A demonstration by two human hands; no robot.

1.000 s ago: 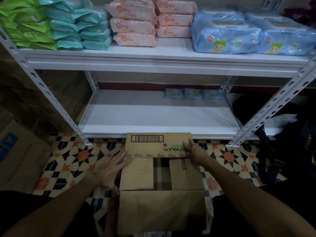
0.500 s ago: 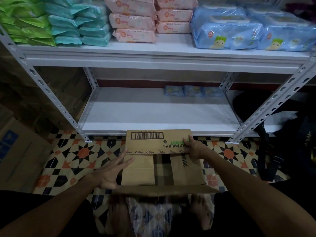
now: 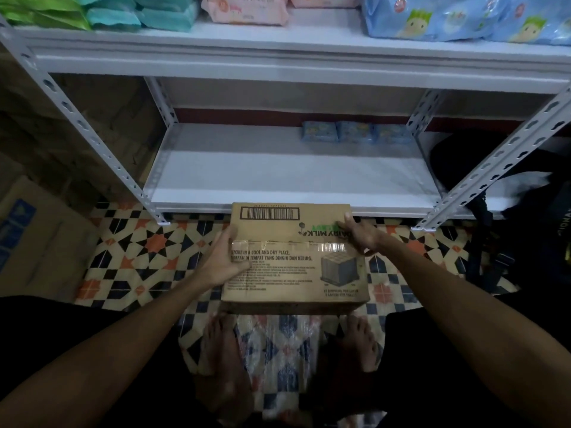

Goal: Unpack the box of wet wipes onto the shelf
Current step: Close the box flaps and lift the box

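At the far left a plain brown carton with a blue print [image 3: 34,242] stood on the patterned tiled floor [image 3: 139,251], beside the white metal shelf rack [image 3: 278,180]. The left hand [image 3: 224,261] gripped the left edge of the brown cardboard box [image 3: 296,257], thumb up along the side and fingers [image 3: 242,267] laid over the printed face. The box, its seam taped and its barcode turned toward the rack, was held just in front of the lower shelf, above the floor and the person's bare feet. The right hand [image 3: 360,239] clasped its far right corner, fingers curled round the edge. Three small blue packs [image 3: 355,132] lay at the back of the lower shelf, and a dark bag [image 3: 525,211] sat at the right.
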